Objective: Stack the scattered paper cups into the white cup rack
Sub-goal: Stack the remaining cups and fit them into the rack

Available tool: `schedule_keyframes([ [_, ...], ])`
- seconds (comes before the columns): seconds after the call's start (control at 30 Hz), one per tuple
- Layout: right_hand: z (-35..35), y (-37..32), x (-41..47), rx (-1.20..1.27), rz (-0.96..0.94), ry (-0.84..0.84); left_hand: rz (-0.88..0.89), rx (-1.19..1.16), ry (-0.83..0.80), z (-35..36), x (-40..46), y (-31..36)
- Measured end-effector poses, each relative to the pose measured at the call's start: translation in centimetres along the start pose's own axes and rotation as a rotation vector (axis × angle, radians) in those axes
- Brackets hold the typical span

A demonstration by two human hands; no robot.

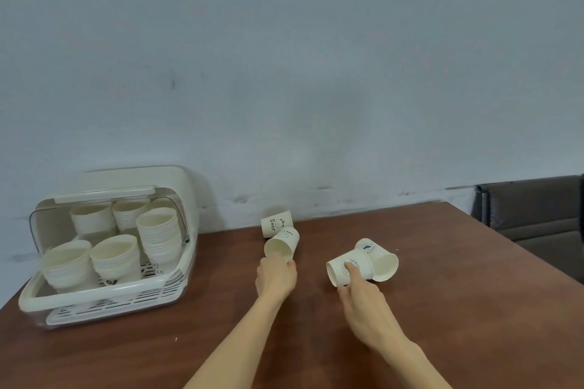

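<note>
Several cream paper cups lie on their sides on the brown table [442, 309]. My left hand [275, 276] grips the rim of a "Hello" cup [282, 246]; a "Bear" cup [277, 223] lies just behind it against the wall. My right hand [363, 303] pinches a cup with a round blue print [347, 265], index finger on its side and thumb under its rim. Another cup [380, 257] lies touching it on the right. The white cup rack [104, 290] stands at the left, its lid raised, holding several stacks of cups [159, 232].
The table's back edge meets a pale blue-grey wall. A dark padded chair [537, 215] stands past the table's right edge. Bare tabletop lies between the rack and my hands.
</note>
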State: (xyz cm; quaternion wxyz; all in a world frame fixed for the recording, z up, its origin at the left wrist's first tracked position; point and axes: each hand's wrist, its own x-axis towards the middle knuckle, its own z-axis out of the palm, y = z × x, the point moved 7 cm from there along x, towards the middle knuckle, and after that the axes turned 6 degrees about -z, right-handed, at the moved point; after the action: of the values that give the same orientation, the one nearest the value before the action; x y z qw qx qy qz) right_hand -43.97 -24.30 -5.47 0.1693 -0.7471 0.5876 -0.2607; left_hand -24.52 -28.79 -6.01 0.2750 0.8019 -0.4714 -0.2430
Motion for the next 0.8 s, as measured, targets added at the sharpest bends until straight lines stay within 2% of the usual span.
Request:
schedule_keyframes([
  [0.17,-1.1,0.3,0.7,-0.014,-0.03,0.021,-0.15,-0.326,-0.003,0.8,1.9,0.0],
  [0.27,-1.1,0.5,0.9,-0.004,-0.026,0.014,-0.169,-0.424,-0.02,1.5,2.3,0.1],
  [0.5,-1.1,0.2,0.9,-0.029,-0.046,0.019,-0.206,-0.521,0.009,2.4,3.0,-0.1],
  [0.8,-1.3,0.3,0.6,-0.063,-0.033,0.004,-0.095,-0.465,0.069,0.2,1.5,-0.1],
])
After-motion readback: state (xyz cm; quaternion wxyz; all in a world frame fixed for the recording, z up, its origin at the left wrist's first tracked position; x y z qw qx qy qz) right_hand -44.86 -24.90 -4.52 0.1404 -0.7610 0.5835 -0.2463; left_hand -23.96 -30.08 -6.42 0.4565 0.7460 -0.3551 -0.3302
